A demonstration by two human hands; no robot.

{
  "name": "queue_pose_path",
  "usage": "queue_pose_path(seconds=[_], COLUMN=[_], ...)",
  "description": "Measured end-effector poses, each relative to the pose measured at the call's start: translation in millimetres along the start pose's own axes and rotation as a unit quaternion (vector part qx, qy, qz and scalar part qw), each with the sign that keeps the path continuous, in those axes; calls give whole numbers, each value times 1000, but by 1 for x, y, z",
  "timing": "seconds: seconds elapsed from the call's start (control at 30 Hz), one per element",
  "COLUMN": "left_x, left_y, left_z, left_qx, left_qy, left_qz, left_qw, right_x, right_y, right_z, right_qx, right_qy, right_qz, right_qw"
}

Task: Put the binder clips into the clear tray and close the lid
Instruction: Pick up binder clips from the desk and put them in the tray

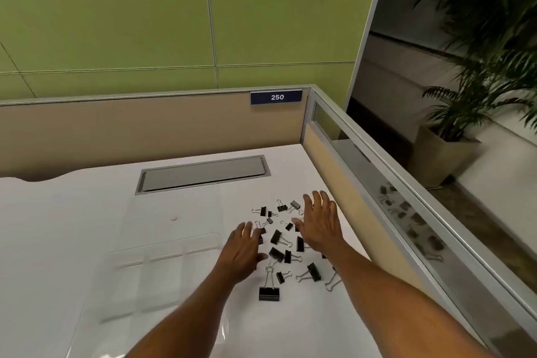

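Bare forearms come in from the bottom edge over a smooth white laminate desk (87,212). Just left of them lies the clear plastic tray (162,253), so transparent that only its faint compartment dividers and glossy edges show. It appears to lie open and flat, though I cannot tell which part is the lid. No clip shows inside it, so by my reading the task is barely begun: every clip has to be gathered and carried across, then the lid closed. Right of the tray, the black metal binder clips (277,237) with thin silver wire handles lie scattered on the desk in several sizes, the largest clip (268,293) nearest the camera. The left hand (244,254) is flat with straight fingers, its fingertips at the scatter's left edge. The right hand (319,224) is spread wide over the clips on the far right. Neither pinches anything. Beyond sit a grey metal cable hatch (203,173), a beige partition with a blue "250" plate (276,97), a glass side panel (406,206) reflecting the clips, green wall panels and a potted palm (470,102).
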State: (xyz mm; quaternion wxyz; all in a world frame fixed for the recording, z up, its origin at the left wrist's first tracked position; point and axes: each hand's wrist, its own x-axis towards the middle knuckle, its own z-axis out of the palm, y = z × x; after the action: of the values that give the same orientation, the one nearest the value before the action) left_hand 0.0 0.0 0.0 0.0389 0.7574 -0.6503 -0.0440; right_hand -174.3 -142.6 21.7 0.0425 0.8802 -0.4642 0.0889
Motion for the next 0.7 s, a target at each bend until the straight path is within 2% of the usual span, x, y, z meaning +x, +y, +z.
queue_pose_path(seconds=[0.07, 0.27, 0.43, 0.57, 0.7], left_x=[6, 24, 33, 40, 44], left_y=[2, -2, -5, -10, -9], left_z=[4, 15, 25, 25, 28], left_qx=[-30, 56, 74, 94, 88], left_qy=[-25, -81, -125, -149, -166], left_qz=[1, -7, -28, -30, -26], left_qw=[999, 995, 989, 984, 982], right_x=[1, -3, -7, -3, 6], right_y=[8, 30, 44, 52, 52], right_z=[7, 44, 64, 78, 82], right_qx=[9, 56, 143, 174, 176], right_qy=[-8, -17, 7, -12, -35], right_qz=[10, 30, 102, 153, 148], right_qw=[1000, 998, 984, 973, 973])
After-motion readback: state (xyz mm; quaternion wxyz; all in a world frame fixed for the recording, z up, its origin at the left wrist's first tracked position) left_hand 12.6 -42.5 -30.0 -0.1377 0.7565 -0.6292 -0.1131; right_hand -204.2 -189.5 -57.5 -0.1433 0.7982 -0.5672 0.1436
